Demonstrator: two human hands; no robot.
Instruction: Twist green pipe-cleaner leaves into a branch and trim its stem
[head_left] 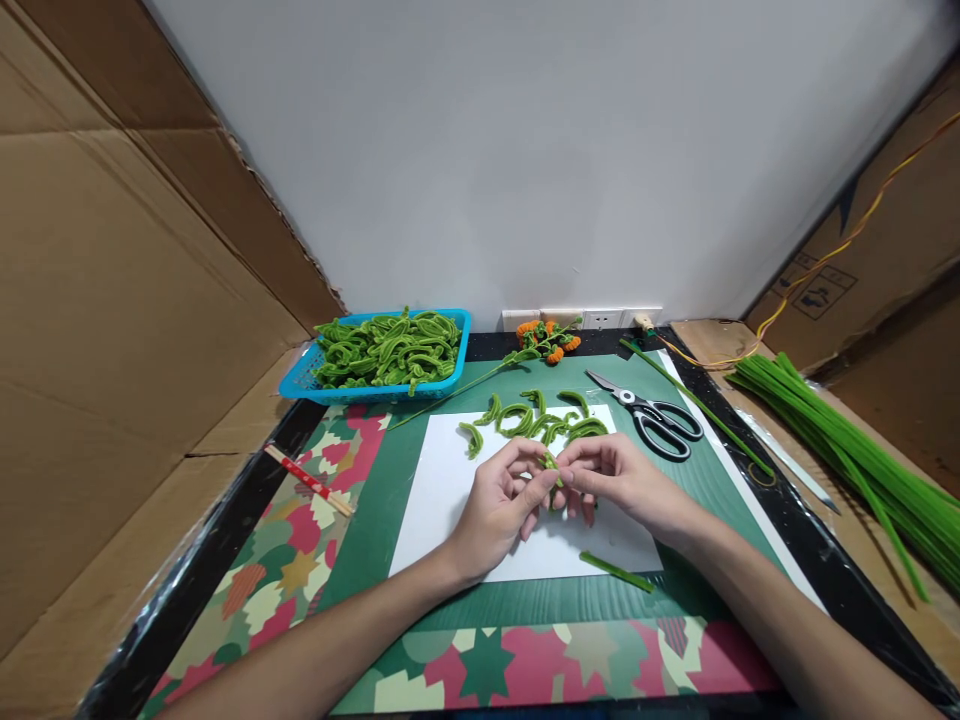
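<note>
My left hand (501,492) and my right hand (613,478) meet above a white sheet of paper (442,545). Between their fingertips is a small green pipe cleaner piece (551,462), pinched by both and partly hidden by the fingers. Just beyond my hands, several curled green pipe cleaner pieces (517,420) lie on the paper. A short straight green pipe cleaner (616,572) rests at the paper's near edge. To the right of the paper lie black-handled scissors (652,415), blades pointing away to the left.
A blue basket (375,393) heaped with curled green pieces stands back left. An orange-and-green pipe cleaner flower stem (551,340) lies by the wall sockets. Long green pipe cleaners (847,450) are bundled at right beside a white pen-like tool (787,455). Chopsticks in red paper (307,480) lie left.
</note>
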